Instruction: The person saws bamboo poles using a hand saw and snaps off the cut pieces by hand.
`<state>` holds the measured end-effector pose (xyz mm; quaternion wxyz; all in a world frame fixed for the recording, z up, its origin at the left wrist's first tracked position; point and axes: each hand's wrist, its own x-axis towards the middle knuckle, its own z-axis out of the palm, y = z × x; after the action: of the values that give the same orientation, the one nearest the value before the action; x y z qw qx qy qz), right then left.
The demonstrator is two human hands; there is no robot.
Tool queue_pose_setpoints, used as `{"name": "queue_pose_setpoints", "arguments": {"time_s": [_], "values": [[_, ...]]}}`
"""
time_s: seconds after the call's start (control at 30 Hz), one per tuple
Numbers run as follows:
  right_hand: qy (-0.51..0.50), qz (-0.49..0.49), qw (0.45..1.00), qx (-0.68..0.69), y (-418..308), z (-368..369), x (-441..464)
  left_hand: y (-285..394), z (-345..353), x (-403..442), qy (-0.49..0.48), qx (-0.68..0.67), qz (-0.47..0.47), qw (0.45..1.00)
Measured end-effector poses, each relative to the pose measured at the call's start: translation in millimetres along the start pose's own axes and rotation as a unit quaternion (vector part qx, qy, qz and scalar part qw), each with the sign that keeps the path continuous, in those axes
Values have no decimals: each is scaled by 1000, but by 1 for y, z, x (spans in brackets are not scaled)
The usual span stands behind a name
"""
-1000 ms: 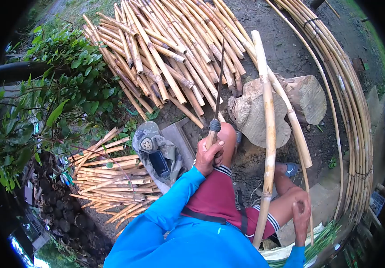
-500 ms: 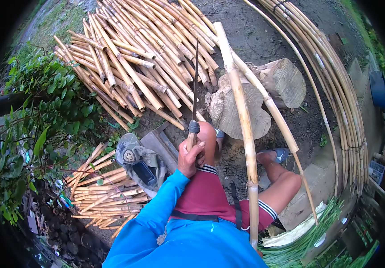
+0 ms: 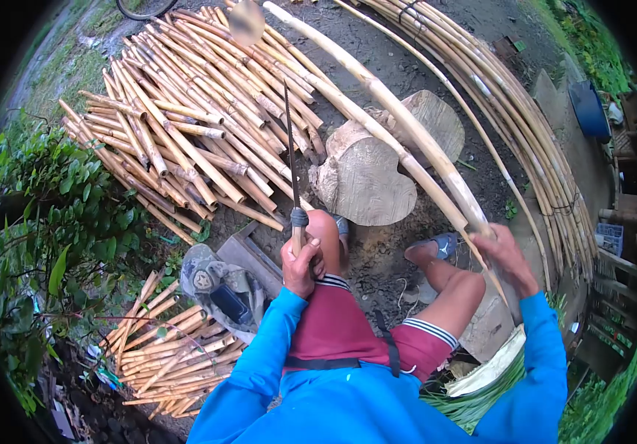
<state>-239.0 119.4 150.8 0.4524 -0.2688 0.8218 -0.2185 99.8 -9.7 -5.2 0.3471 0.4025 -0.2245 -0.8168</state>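
My left hand (image 3: 301,265) is closed around the wooden handle of a machete (image 3: 291,148). Its long dark blade points up and away from me, seen almost edge-on, with a dark band wrapped where handle meets blade. On the right, my right hand (image 3: 507,259) grips a long, pale bamboo pole (image 3: 415,129) near its close end. That pole slants away to the upper left, above a wooden stump (image 3: 370,181). A second bamboo pole (image 3: 389,140) runs beside it across the stump, its cut end near my right hand.
A large pile of cut bamboo (image 3: 185,118) lies ahead left, and a smaller pile (image 3: 178,348) nearer me. A camouflage cap (image 3: 218,281) with a phone in it sits by my left leg. Long bundled bamboo (image 3: 511,96) curves along the right. Leafy plants (image 3: 74,177) border the left.
My right hand has come into view holding the pale pole. The pole's far end has swung left, and its near end has moved right and away from me. The machete stays in my left hand.
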Motion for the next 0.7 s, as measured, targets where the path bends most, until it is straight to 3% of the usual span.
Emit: {"name": "queue_pose_setpoints", "arguments": {"time_s": [0.2,0.27,0.33,0.4,0.47,0.53,0.63,0.7], "values": [[-128,-36,982,131,-58,23,131,-4,-2,4,3,11,17,1000],[-127,-68,985,93,-61,38,163,-3,-2,4,3,-7,10,1000],[27,-146,975,-166,-51,54,200,-1,-3,4,5,-1,5,1000],[55,-184,918,-346,-42,62,224,-3,-5,6,-1,3,15,1000],[1,-139,924,-357,-54,62,223,0,-2,5,4,10,20,1000],[18,-179,919,-352,-40,55,232,1,1,6,9,4,21,1000],[-92,-76,982,-146,-33,31,220,-2,-3,7,6,-7,4,1000],[-167,-27,985,-33,-48,14,192,-2,-1,10,4,-17,-4,1000]]}}
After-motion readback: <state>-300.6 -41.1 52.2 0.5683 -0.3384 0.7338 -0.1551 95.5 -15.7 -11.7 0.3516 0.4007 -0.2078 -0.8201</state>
